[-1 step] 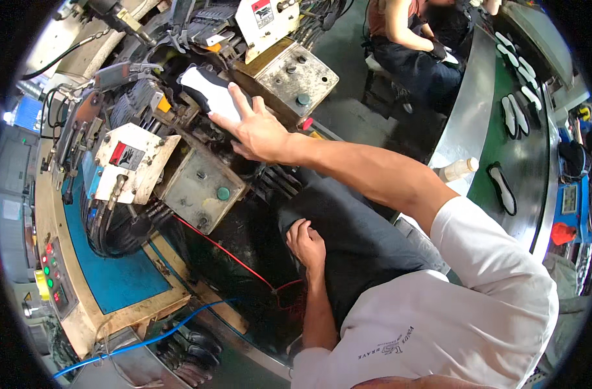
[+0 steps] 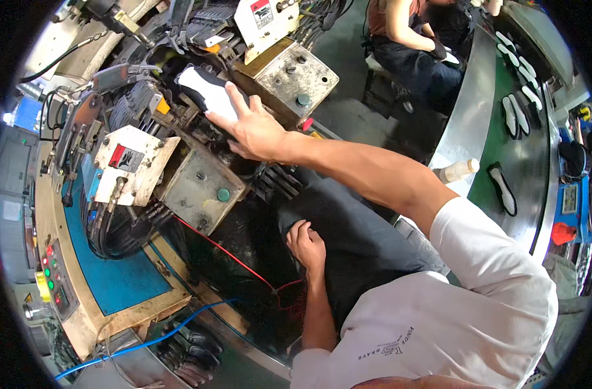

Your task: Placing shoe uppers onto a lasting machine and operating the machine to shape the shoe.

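The green belt (image 2: pixel 490 154) curves along the right behind a broad steel rim (image 2: pixel 461 126), carrying shoe parts (image 2: pixel 508 117); grey floor (image 2: pixel 348 113) lies between it and the machine (image 2: pixel 137 172). Between the machine's metal sides sits the shoe (image 2: pixel 208 91), and two boxes (image 2: pixel 202 191) frame a narrow gap nearer the person. There the right hand (image 2: pixel 257 129) touches the shoe's near end, fingers spread; I cannot tell whether they grip. The left hand (image 2: pixel 307 244) rests on the thigh, fingers half open, nothing visible in them.
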`<state>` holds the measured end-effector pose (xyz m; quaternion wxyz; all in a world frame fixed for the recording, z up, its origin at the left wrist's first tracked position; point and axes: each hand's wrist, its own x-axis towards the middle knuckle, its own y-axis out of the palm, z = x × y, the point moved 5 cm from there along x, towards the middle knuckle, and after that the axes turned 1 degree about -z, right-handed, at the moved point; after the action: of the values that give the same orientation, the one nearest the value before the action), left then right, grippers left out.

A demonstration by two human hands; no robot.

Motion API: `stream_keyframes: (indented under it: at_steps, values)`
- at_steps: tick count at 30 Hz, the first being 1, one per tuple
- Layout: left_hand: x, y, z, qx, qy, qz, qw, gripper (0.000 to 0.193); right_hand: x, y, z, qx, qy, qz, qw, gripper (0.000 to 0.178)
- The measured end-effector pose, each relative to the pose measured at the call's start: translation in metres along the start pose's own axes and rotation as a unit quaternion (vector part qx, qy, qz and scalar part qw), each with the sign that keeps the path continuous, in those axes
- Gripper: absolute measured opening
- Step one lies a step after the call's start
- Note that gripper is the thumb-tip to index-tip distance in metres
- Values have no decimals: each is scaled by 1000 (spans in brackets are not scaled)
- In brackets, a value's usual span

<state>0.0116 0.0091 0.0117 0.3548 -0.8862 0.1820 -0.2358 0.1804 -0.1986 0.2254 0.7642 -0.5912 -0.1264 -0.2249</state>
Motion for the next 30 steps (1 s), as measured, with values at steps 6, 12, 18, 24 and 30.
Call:
stream_keyframes:
  at_steps: [6,12,18,24,30]
  values:
    - [-3,1,14,15,-36,11,999,23,81,15,4,49,20,20,998,77]
    - [2,9,13,18,-34,6,999,24,149,25,-10,32,14,28,999,74]
    - [7,6,21,7,-11,-12,1000,26,156,14,2,54,36,18,998,65]
    - [11,9,17,-9,29,-14,999,29,162,-1,17,48,48,17,998,52]
    - [6,15,14,-15,30,-11,999,31,168,0,17,52,60,-6,997,49]
